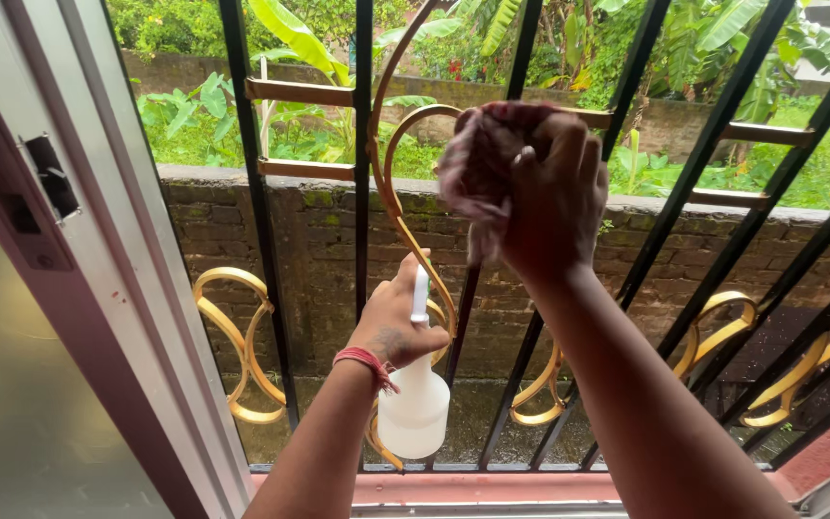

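Observation:
My left hand grips the neck of a white spray bottle, which hangs upright in front of the window grille, low and centre. A red thread band circles that wrist. My right hand is raised higher and holds a bunched pinkish cloth against a black vertical bar and a golden curved scroll of the grille. The cloth covers part of the scroll's top.
A black iron window grille with golden scrolls fills the view. A sliding window frame with frosted glass stands at the left. The red sill runs along the bottom. Outside are a mossy brick wall and green plants.

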